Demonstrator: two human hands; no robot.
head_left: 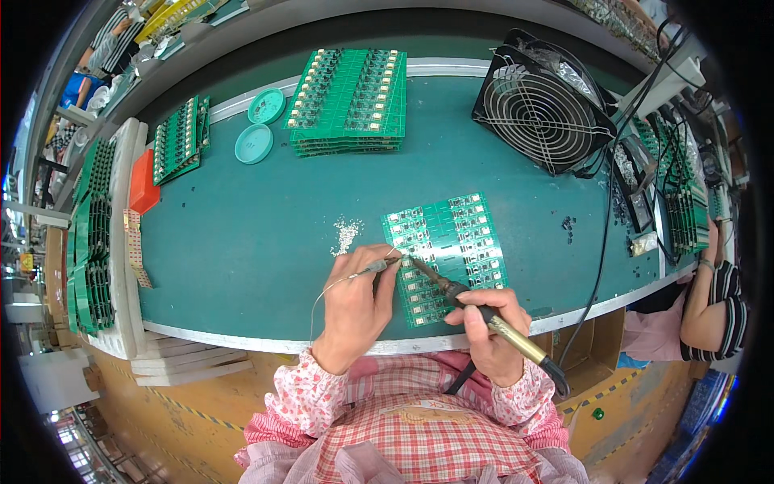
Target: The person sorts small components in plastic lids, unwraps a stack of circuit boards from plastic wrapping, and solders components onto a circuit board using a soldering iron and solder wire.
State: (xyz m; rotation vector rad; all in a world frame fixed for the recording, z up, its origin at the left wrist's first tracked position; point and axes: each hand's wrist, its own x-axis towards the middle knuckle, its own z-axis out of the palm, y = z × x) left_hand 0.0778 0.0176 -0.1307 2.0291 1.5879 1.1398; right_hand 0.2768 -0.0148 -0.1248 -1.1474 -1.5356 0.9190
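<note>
A green circuit board panel (439, 222) with two columns of small white and black parts lies flat in front of me. In my right hand (493, 331) is a soldering iron (516, 339), gripped like a pen, its tip down at the panel's left column. My left hand (352, 306) is closed at the panel's left edge, pinching a slim grey metal tool that looks like tweezers (375, 267). A thin silvery wire (319, 298) runs along that hand toward the iron's tip. The fingertips hide the exact contact spot. Small white parts (347, 234) lie heaped just beyond my left hand.
A stack of green panels (351, 101) stands at the back, beside two round turquoise dishes (254, 143). A black fan (544, 117) occupies the back right. Racked boards (93, 250) and a red box (145, 184) stand left. The iron's black cable (601, 258) crosses the right side. Another person's arm (701, 310) shows at right.
</note>
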